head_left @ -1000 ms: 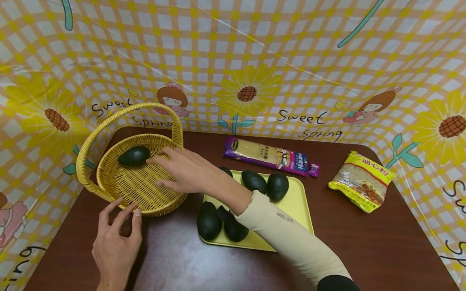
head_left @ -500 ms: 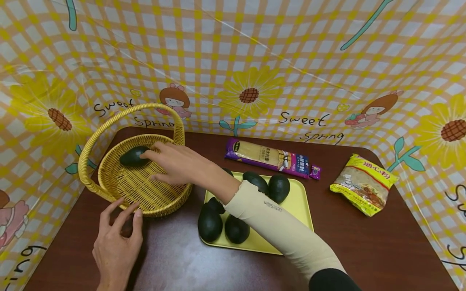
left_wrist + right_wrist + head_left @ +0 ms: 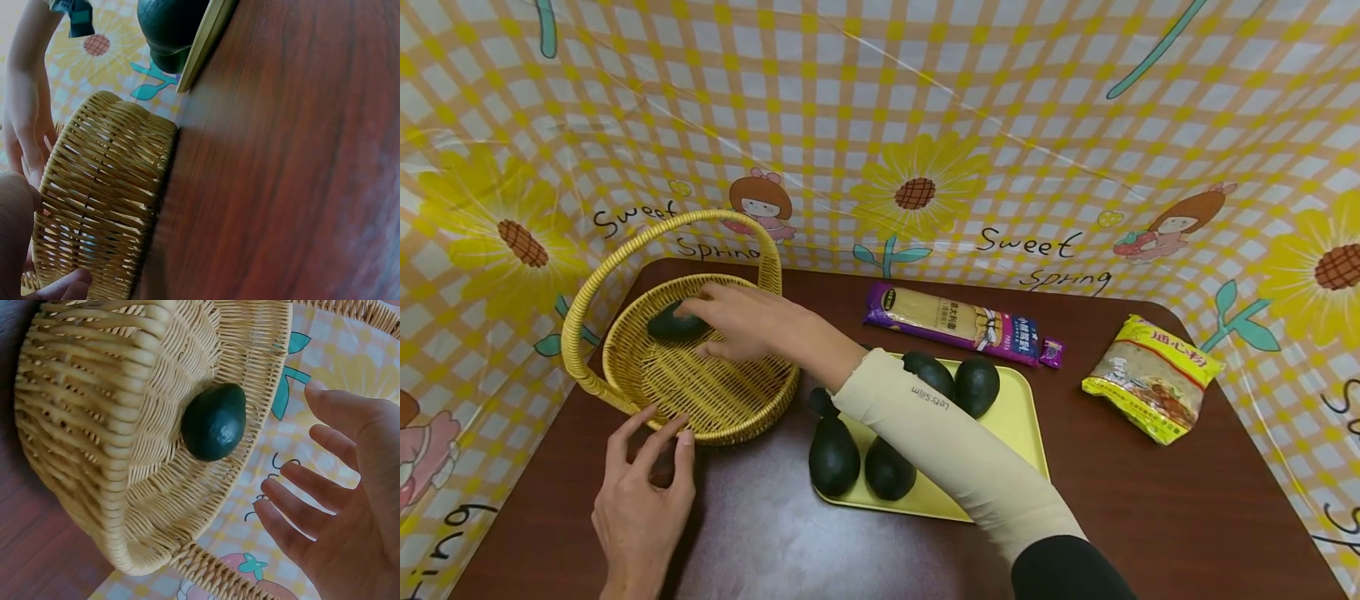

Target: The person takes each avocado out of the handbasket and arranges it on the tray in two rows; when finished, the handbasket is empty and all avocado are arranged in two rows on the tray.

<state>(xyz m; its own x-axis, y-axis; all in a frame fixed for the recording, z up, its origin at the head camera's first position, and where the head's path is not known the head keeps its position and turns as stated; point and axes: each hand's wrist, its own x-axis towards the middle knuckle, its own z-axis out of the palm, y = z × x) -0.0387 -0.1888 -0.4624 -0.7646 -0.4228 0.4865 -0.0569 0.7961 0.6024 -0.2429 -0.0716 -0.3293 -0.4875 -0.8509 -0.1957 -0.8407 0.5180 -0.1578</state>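
In the head view my right hand (image 3: 748, 321) hovers over the round wicker basket (image 3: 730, 429), fingers spread and relaxed. A dark green avocado (image 3: 670, 325) lies inside near the back left wall. The right wrist view shows a gap between the avocado (image 3: 215, 422) and the hand (image 3: 350, 481), with nothing in the palm. At the basket's near side is my left hand (image 3: 643, 492), its loosely bent fingertips at the rim. From the left wrist, part of that hand (image 3: 15, 212) appears beside the woven wall (image 3: 106, 187).
A yellow tray (image 3: 1011, 417) right of the basket carries several avocados (image 3: 833, 458), partly hidden by my right sleeve (image 3: 955, 442). Behind it lies a purple pasta packet (image 3: 955, 321). A yellow bag of macaroni (image 3: 1153, 379) sits at right. Patterned cloth (image 3: 820, 108) stands behind the table.
My right hand has moved slightly left and back over the basket, now overlapping the avocado more in the head view. The avocado and left hand show little movement.
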